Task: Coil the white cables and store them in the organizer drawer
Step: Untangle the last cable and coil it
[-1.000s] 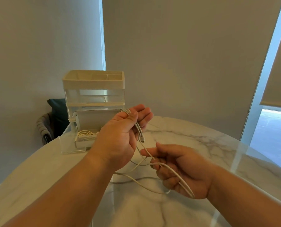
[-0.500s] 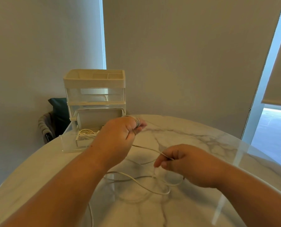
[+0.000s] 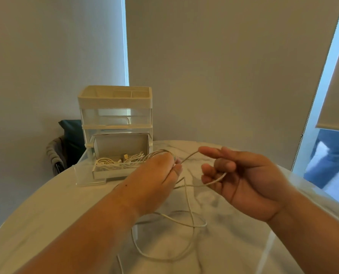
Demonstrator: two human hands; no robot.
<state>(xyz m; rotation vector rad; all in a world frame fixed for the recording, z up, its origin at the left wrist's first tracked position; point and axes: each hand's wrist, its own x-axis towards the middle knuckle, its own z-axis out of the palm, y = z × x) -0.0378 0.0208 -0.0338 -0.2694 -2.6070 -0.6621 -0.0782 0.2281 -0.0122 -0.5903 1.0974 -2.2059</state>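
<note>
The white cable [image 3: 188, 202] you are winding has a smooth, matt plastic sheath. Your table [image 3: 233, 244] is grey-veined white marble, polished enough to show reflections. The organizer [image 3: 115, 115] has glossy clear plastic walls under a matt cream plastic top tray. Its drawer [image 3: 89, 177] front is the same clear plastic. The roller blind [image 3: 224, 66] looks like matt cloth.

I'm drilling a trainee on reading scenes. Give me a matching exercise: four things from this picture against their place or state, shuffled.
1 left hand
2 right hand
3 drawer
4 dark chair

a pulled open, cables inside
b behind the table
c grips wound loops of white cable
d holds a single strand of that cable

Pairs: 1-c, 2-d, 3-a, 4-b
</note>
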